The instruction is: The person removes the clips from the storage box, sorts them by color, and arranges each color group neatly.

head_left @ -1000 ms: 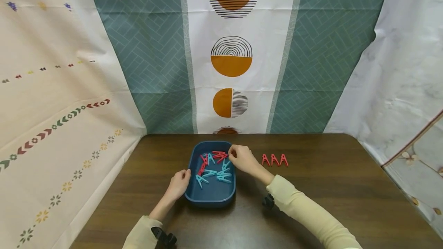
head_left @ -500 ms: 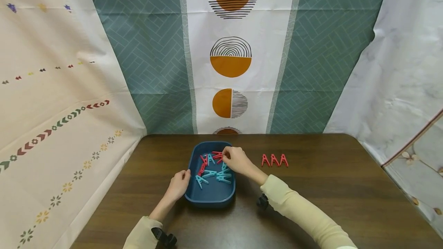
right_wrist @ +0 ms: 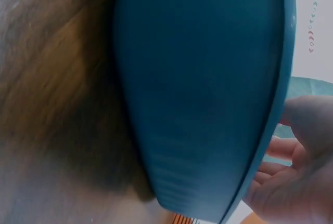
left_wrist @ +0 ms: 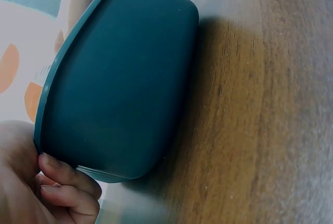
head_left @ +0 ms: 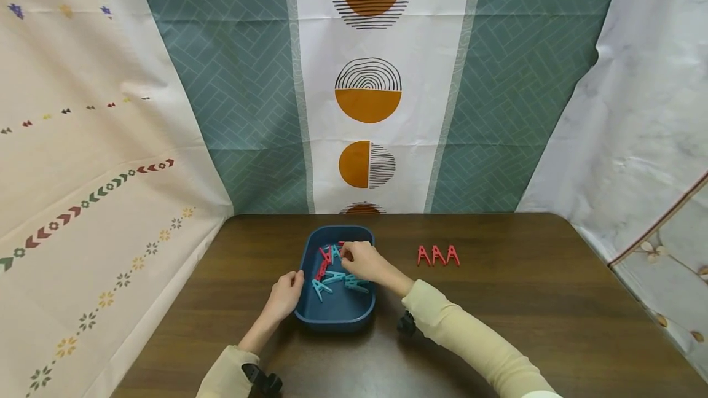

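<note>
A dark blue plastic bin (head_left: 337, 326) holds several red and light-blue clothespins (head_left: 321, 288). My left hand (head_left: 286, 295) grips the bin's left rim; in the left wrist view its bent fingers (left_wrist: 70, 198) are at the edge of the wall. Over the inside of the bin, my right hand (head_left: 365, 261) reaches in from the right, its fingertips above the clothespins near the back. The right wrist view shows its thumb and bent fingers (right_wrist: 283, 148) apart beyond the rim, the fingertips hidden behind it. Part of the pile lies hidden under that hand.
Three red clothespins (head_left: 437, 255) lie in a row on the brown wooden table (head_left: 498, 300), right of the bin. Patterned cloths (head_left: 254, 109) hang behind the table and along both sides.
My right hand has moved left from the bin's right rim to above the clothespins, covering some of them. The left hand has stayed on the rim, and the three red clothespins lie unmoved.
</note>
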Motion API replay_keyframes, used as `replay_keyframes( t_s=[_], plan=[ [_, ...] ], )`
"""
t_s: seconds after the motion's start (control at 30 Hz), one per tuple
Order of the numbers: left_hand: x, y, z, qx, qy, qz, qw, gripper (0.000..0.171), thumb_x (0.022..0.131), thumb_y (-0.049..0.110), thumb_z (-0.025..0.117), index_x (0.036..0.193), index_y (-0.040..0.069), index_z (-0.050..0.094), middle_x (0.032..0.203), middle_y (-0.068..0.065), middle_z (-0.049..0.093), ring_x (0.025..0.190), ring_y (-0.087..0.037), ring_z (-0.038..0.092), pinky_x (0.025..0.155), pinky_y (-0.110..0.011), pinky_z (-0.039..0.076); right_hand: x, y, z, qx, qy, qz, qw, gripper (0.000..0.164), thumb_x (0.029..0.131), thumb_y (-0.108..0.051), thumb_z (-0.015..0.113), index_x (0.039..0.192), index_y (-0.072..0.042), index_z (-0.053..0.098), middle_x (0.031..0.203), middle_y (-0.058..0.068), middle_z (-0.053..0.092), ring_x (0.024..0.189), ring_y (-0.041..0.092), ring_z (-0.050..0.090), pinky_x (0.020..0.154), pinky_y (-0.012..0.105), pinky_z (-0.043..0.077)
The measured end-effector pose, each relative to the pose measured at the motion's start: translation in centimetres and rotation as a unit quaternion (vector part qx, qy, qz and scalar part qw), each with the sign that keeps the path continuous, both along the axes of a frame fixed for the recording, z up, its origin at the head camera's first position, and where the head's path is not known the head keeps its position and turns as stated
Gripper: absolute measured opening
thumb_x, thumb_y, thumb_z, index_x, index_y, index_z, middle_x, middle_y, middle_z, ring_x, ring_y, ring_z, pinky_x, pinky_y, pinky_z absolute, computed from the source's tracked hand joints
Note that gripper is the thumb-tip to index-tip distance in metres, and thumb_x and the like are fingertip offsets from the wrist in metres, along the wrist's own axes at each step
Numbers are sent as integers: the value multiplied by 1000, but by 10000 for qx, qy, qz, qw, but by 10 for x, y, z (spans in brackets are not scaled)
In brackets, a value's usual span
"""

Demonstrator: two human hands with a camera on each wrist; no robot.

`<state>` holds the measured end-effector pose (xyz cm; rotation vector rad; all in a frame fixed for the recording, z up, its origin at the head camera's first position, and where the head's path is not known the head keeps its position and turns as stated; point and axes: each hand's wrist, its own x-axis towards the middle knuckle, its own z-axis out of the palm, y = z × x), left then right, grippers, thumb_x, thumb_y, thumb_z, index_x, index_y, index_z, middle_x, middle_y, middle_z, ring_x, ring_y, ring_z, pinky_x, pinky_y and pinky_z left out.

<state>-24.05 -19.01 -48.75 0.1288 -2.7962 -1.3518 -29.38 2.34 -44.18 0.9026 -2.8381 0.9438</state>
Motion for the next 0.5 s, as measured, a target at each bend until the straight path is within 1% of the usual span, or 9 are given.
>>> replay_keyframes(
  t_s=[0.07, 0.17, 0.23, 0.3, 0.37, 0.5],
  plan=[
    [0, 0, 1, -14, 3, 27, 10000, 36, 102, 26, 41, 75, 5, 50, 63, -2, 39, 59, -16, 41, 55, -28, 33, 1, -3, -1, 123, -51, 107, 9999, 17, 90, -9, 59, 103, 0, 67, 83, 6, 65, 61, 9, 50, 56, 20, 43],
    [0, 1, 2, -40, 25, 46, 10000, 36, 102, 26, 41, 74, 5, 50, 63, -2, 39, 59, -17, 42, 55, -28, 33, 3, -7, -3, 394, -107, 289, 9987, 20, 90, -11, 61, 108, -1, 66, 88, 7, 66, 66, 10, 52, 59, 21, 45],
    [0, 2, 2, -50, 48, 52, 10000, 36, 102, 26, 41, 74, 5, 50, 63, -2, 39, 59, -17, 42, 55, -28, 33, 3, -10, -3, 584, -149, 413, 9973, 23, 91, -12, 61, 111, -2, 66, 94, 8, 67, 72, 13, 56, 63, 24, 47],
    [0, 2, 3, -72, 60, 50, 9999, 36, 102, 26, 41, 75, 5, 51, 64, -3, 39, 59, -17, 43, 54, -28, 33, 3, -12, -5, 742, -186, 539, 9956, 25, 91, -14, 62, 114, -3, 65, 102, 9, 68, 83, 16, 60, 71, 26, 50],
    [0, 3, 3, -77, 40, 79, 9999, 36, 102, 26, 41, 75, 5, 51, 64, -3, 40, 59, -17, 43, 54, -28, 33, 4, -14, -6, 871, -267, 655, 9937, 28, 92, -15, 62, 118, -5, 64, 108, 9, 68, 89, 18, 61, 76, 29, 52],
    [1, 4, 3, -151, 60, 141, 9998, 35, 102, 26, 41, 76, 5, 52, 64, -2, 40, 60, -17, 43, 54, -28, 33, 5, -20, -11, 1098, -332, 772, 9904, 33, 93, -17, 61, 125, -9, 62, 115, 8, 67, 96, 17, 60, 81, 30, 52]
  ],
)
